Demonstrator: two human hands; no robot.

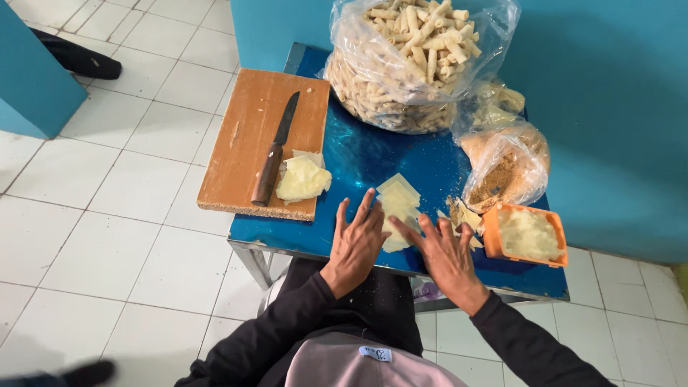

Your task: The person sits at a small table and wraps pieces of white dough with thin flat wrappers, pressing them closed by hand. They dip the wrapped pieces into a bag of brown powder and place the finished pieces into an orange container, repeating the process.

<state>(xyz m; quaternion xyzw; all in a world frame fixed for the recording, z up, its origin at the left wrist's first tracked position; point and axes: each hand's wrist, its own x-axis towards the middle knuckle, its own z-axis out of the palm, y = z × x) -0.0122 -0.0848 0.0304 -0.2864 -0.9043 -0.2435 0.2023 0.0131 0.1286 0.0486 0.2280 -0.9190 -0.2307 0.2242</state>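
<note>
You stand over a small worktop [358,154] with a shiny blue top on metal legs, pushed against a teal wall [609,107], on a floor [107,215] of white tiles. Your left hand [356,240] lies flat, fingers spread, pressing on a pale yellow dough sheet [398,204] near the front edge; it grips nothing. Your right hand [448,254] lies just beside it, also flat and open, its fingertips touching the same sheet. To the left, a wooden cutting board [244,136] overhangs the worktop's edge, carrying a dark-handled knife [276,150] and a small stack of cut sheets [302,178]. At the back sits a large clear bag of rolled sticks [408,64], with a smaller bag of brown crumbs [505,168] to its right. An orange tub [527,234] of pale filling stands just right of your right hand.
</note>
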